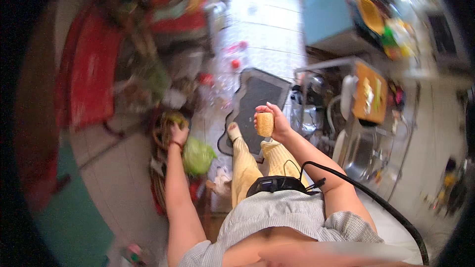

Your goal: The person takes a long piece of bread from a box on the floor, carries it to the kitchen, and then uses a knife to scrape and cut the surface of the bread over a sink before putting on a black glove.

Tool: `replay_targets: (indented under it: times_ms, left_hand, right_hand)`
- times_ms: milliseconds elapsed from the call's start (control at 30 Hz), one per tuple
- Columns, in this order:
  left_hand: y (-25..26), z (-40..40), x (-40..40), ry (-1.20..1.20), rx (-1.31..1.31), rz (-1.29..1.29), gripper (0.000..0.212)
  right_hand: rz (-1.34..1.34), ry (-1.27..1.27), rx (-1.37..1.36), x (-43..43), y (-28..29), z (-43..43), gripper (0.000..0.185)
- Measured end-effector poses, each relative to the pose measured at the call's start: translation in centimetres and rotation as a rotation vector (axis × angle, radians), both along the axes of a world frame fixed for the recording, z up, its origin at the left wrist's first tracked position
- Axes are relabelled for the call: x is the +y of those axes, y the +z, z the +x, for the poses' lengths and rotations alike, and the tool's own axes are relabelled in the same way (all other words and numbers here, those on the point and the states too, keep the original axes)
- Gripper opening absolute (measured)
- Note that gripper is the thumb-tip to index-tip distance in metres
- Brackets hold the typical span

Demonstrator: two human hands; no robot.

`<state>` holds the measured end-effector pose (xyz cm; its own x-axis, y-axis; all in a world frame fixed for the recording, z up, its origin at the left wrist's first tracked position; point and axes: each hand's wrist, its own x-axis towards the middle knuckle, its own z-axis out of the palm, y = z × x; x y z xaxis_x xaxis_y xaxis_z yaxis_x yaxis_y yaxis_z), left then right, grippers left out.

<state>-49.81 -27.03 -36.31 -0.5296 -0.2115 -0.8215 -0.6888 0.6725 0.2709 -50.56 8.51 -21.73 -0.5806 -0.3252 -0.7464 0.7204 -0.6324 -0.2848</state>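
Note:
In front of my body, my right hand is closed around a short tan cylinder with a mottled surface; I cannot tell what it is. My left hand reaches down to the left, into a round brown basket. Its fingers touch something yellow-green there, but blur hides whether they grip it. Close by that wrist, on its right, is a pale green cabbage-like leafy head.
A grey mat lies on the tiled floor by my feet. Right stand a wooden cutting board with cut pale and green pieces and a metal sink. A white-and-brown animal is near my left leg. A red panel stands left.

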Motion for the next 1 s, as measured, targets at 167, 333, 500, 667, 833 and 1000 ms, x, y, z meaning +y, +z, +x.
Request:
replay_targets:
  times_ms: [167, 333, 500, 667, 833, 1000]
  left_hand:
    - [4.6, -1.6, 20.9, -0.245, 0.417, 0.715, 0.033]
    - [16.6, -0.5, 41.2, -0.819, 0.283, 1.004, 0.026]
    - [19.7, 3.6, 55.6, -1.184, 0.128, 1.114, 0.026]
    - [16.4, 7.0, 65.2, -1.304, -0.072, 1.043, 0.025]
    - [15.2, 7.5, 69.9, -1.138, -0.468, 0.771, 0.03]
    - [15.0, 6.7, 74.2, -1.288, -0.566, 0.706, 0.027]
  right_hand:
    - [0.052, -0.389, 0.093, 10.7, 2.5, 4.3, 0.035]
    - [0.641, -0.947, 0.102, 22.8, 4.2, 14.3, 0.027]
    - [1.34, -1.166, -0.148, 32.5, 0.6, 22.5, 0.059]
    - [2.097, -0.832, -0.365, 40.4, -1.2, 21.9, 0.075]
    - [1.81, -0.74, -0.446, 45.1, 1.4, 20.8, 0.087]
    - [1.665, -0.86, -0.513, 47.0, 1.2, 20.1, 0.088]
